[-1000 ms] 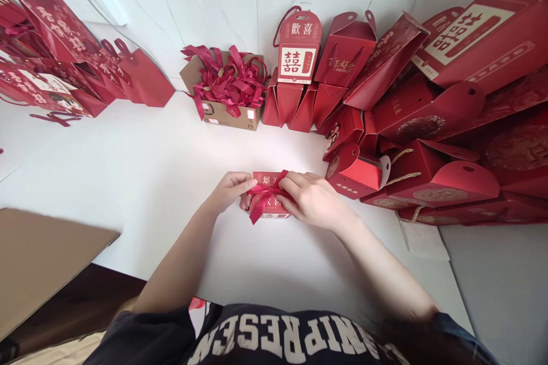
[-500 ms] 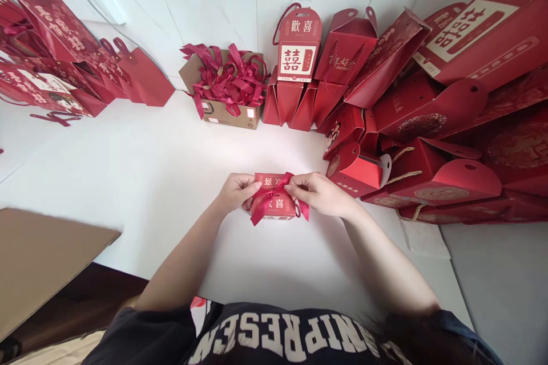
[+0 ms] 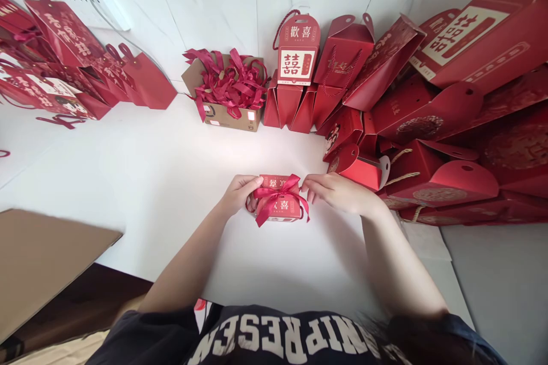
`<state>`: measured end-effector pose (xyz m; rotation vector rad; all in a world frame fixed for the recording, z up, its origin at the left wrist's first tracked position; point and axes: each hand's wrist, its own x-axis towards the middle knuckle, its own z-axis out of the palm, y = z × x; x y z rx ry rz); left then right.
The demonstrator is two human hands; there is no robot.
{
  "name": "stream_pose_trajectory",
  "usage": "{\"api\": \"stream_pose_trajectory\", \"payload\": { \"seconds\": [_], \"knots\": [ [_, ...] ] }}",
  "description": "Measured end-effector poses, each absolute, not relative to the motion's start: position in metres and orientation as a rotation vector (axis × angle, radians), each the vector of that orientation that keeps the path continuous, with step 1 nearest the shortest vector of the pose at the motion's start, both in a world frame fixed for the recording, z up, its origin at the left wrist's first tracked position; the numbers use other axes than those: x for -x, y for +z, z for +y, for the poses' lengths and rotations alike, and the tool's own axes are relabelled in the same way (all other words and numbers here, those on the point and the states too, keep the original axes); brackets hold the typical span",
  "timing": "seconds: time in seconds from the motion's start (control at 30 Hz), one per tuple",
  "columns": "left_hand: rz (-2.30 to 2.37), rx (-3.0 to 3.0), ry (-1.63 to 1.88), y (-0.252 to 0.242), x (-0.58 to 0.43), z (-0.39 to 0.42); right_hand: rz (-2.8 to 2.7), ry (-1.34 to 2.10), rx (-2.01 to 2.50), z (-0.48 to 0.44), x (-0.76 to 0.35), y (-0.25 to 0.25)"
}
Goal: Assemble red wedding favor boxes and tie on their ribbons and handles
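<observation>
A small red gift box (image 3: 280, 206) with pale Chinese lettering is in front of me over the white table. Across its top runs a dark red ribbon (image 3: 278, 189) tied in a bow, its tails hanging down the near side and the right side. My left hand (image 3: 240, 193) grips the box's left end, thumb on top and the other fingers partly hidden behind it. Just off the right end is my right hand (image 3: 331, 191), its fingers bent loosely downward near the bow's right tail. I see nothing held in it.
A cardboard box (image 3: 231, 118) heaped with red ribbons stands at the back by the tiled wall. Red gift boxes (image 3: 297, 57) crowd the back and right side. More red gift bags (image 3: 148, 80) stand at the left. A brown cardboard flap (image 3: 51, 262) juts in at lower left.
My right hand has let go of the bow and drawn away to the right, its fingers loosening. My left hand still holds the gift box. The bow's loops now show fully.
</observation>
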<state>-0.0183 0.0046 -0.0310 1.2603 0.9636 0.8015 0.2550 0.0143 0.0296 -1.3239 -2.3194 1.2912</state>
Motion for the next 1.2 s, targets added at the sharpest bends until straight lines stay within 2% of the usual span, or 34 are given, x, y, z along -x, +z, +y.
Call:
{"api": "stream_pose_trajectory", "payload": {
  "seconds": [0.17, 0.4, 0.57, 0.7, 0.9, 1.03, 1.2],
  "knots": [
    [0.925, -1.249, 0.816, -0.035, 0.019, 0.005, -2.456, 0.977, 1.378, 0.002, -0.247, 0.036],
    [0.935, -1.267, 0.820, -0.034, 0.020, 0.005, -2.675, 0.244, 1.356, -0.014, -0.224, 0.042],
    [0.914, -1.313, 0.821, -0.031, 0.019, 0.004, -2.654, 0.055, 1.203, -0.011, -0.215, 0.037],
    [0.965, -1.345, 0.846, -0.031, 0.017, 0.003, -2.557, 0.268, 1.241, -0.012, -0.213, 0.034],
    [0.999, -1.381, 0.871, -0.036, 0.014, 0.002, -2.271, 0.919, 1.354, -0.004, -0.215, 0.028],
    [1.013, -1.372, 0.849, -0.037, 0.014, 0.002, -2.125, 1.229, 1.341, 0.006, -0.224, 0.023],
    [1.016, -1.348, 0.834, -0.035, 0.015, 0.002, -1.872, 1.832, 1.213, 0.013, -0.238, 0.023]
  ]
}}
